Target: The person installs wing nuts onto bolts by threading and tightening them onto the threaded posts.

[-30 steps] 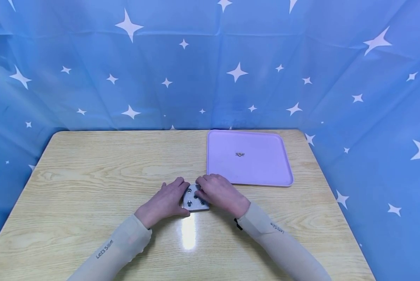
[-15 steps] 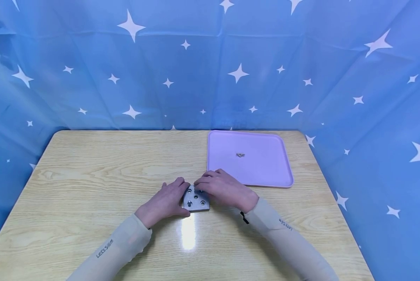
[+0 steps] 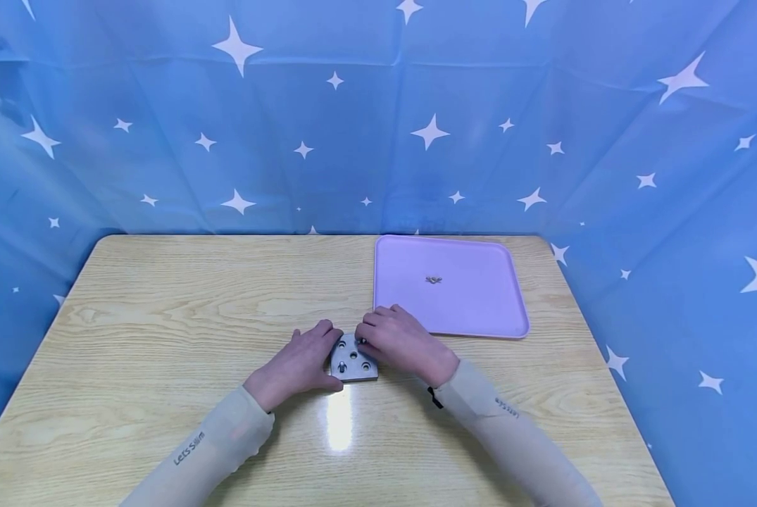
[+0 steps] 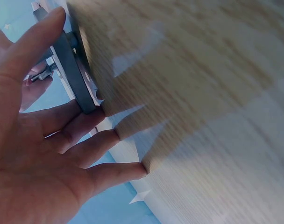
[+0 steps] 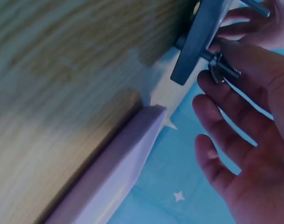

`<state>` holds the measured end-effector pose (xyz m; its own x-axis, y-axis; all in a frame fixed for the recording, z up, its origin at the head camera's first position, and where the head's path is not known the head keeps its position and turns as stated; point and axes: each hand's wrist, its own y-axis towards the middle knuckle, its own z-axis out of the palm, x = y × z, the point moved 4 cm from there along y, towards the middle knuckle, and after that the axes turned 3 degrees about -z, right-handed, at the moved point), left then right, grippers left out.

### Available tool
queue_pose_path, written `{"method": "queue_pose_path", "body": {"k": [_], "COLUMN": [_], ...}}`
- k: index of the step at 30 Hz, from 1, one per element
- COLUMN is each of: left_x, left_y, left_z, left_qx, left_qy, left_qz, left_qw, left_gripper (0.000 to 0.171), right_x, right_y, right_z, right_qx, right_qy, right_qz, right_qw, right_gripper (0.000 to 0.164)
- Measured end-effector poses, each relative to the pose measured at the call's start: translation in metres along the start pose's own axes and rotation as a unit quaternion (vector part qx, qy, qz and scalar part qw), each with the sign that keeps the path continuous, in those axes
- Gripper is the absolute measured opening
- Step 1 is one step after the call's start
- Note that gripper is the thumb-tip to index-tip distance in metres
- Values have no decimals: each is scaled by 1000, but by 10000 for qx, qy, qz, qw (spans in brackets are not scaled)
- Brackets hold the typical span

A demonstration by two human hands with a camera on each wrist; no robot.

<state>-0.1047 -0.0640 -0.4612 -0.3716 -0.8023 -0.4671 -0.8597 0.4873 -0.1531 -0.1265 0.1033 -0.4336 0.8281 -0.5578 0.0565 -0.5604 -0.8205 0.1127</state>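
Note:
A grey metal plate (image 3: 354,373) with several holes stands just above the wooden table on short feet. My left hand (image 3: 298,360) grips it by its edges, thumb at the near side and fingers at the far side. From the plate's far right part a threaded bolt sticks up, with a wing nut (image 5: 216,74) on it. My right hand (image 3: 405,345) pinches at this wing nut with thumb and index finger; its other fingers are loosely bent in the right wrist view. A second bare bolt (image 3: 342,367) rises from the near left of the plate.
A purple tray (image 3: 479,310) lies at the back right of the table (image 3: 194,296), close beyond my right hand. Small brass-coloured wing nuts (image 3: 433,279) lie together in it. A blue curtain (image 3: 365,169) with white stars hangs behind and around the table.
My right hand shifted away to the right with fingers stretched over the plate, then came back slightly with its thumb drawn in at the wing nut. My left hand and the plate have stayed put.

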Motion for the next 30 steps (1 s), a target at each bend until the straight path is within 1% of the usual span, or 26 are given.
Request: {"method": "queue_pose_path", "body": {"k": [9,14,16,19,21,22,26,30], "left_x": [0,0,-1,-1,-1,-1,-1,0], "left_y": [0,0,0,-1,-1,-1,0,0], "left_z": [0,0,0,0,0,0,0,0], "left_qx": [-5,-10,-13,-46,-58,-64,-56,-43], "left_qy": [6,45,83,132,144,137,91,44], "left_qz": [12,8,25,72,97,102,82,76], "left_qw": [10000,10000,10000,9999,9998,9998,9999,10000], "left_gripper": [82,81,81,80,80,80,79,80], "right_x": [5,7,6,4,2,2,2,1], "right_y": [3,4,3,0,-2,-3,-4,-6], "right_z": [6,7,6,4,0,-3,-9,-10], "right_qx": [-351,-320,-212,2,154,224,459,631], "right_qy": [-150,-67,21,118,182,205,245,194], "right_qz": [260,427,529,601,497,391,-225,-513], "right_qw": [9989,9986,9984,9981,9985,9988,9984,9965], "right_gripper": [6,9,17,40,48,48,36,33]}}
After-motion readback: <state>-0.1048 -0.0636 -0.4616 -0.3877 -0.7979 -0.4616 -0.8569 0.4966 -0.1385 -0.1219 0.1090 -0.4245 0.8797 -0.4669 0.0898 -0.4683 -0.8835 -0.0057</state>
